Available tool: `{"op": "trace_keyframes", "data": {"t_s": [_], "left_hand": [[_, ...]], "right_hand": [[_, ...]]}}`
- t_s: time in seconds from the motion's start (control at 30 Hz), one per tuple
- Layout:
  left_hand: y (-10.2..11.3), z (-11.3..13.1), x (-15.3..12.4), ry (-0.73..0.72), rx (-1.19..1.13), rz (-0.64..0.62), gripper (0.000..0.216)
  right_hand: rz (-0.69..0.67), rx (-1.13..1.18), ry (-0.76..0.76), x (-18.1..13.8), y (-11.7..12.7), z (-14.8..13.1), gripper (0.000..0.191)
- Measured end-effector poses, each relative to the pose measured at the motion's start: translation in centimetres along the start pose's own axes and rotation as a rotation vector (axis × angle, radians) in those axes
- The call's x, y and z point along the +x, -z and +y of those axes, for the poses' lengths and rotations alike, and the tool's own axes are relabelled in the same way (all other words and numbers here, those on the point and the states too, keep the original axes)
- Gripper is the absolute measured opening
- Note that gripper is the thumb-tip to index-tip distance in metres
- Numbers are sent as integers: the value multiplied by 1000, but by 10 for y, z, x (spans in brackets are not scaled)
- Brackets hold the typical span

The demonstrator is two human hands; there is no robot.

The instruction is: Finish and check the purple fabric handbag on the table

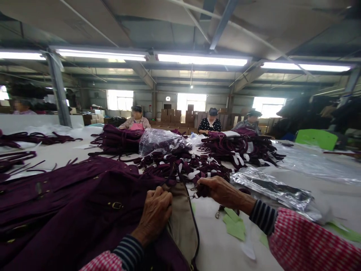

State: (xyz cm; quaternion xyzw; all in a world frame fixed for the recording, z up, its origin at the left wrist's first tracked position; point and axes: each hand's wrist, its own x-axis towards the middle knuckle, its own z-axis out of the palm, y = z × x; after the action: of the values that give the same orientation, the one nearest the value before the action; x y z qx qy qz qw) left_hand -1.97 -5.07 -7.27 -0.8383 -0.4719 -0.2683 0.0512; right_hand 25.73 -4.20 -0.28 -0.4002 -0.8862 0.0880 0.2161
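A large purple fabric bag [96, 214] with small brass-coloured fittings lies across the left and front of the table. Its beige lining [184, 214] shows along the right side, bordered by a dark edge. My left hand [156, 210] is closed on the bag's edge, knuckles up. To the right, my right hand [222, 192] grips a bundled purple strap [202, 190] beside the bag's opening. A metal clip [194, 195] pokes out from that strap towards the bag. Below my right wrist hangs another metal clip [217, 214].
Purple straps with white wrappings [239, 150] are heaped ahead, near a clear plastic bag [163, 141]. Silvery plastic packaging [276, 188] and green paper pieces [234, 224] lie right. Across the table sit several people, including one in a dotted top [210, 124].
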Motion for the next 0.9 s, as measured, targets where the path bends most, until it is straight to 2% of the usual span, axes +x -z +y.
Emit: {"op": "trace_keyframes", "data": {"t_s": [0.07, 0.2, 0.4, 0.5, 0.63, 0.7, 0.73, 0.8, 0.9], "left_hand": [[0, -1, 0, -19, -4, 4, 11], [0, -2, 0, -50, -31, 18, 13], [0, -5, 1, -53, -56, 17, 12], [-2, -6, 1, -53, -53, 11, 12], [-3, -7, 1, -68, -53, -1, 12], [-2, -7, 2, -82, -50, -11, 12], [-2, -7, 2, -89, -45, -20, 12], [-1, -7, 3, -96, -28, -40, 11], [0, -6, 4, -92, -6, -56, 10]], "right_hand": [[-19, 89, -58, -5, -2, -7, 6], [9, 146, -118, -4, -17, -10, 10], [133, 155, -124, 16, -45, -11, 15], [47, 44, -120, 11, -60, -11, 10], [-150, -101, -177, -10, -65, -15, 50], [-177, -21, -215, -18, -56, -20, 66], [-188, 51, -240, -22, -49, -24, 67], [-199, 199, -296, -27, -36, -31, 55], [-247, 325, -374, -35, -22, -43, 18]]}}
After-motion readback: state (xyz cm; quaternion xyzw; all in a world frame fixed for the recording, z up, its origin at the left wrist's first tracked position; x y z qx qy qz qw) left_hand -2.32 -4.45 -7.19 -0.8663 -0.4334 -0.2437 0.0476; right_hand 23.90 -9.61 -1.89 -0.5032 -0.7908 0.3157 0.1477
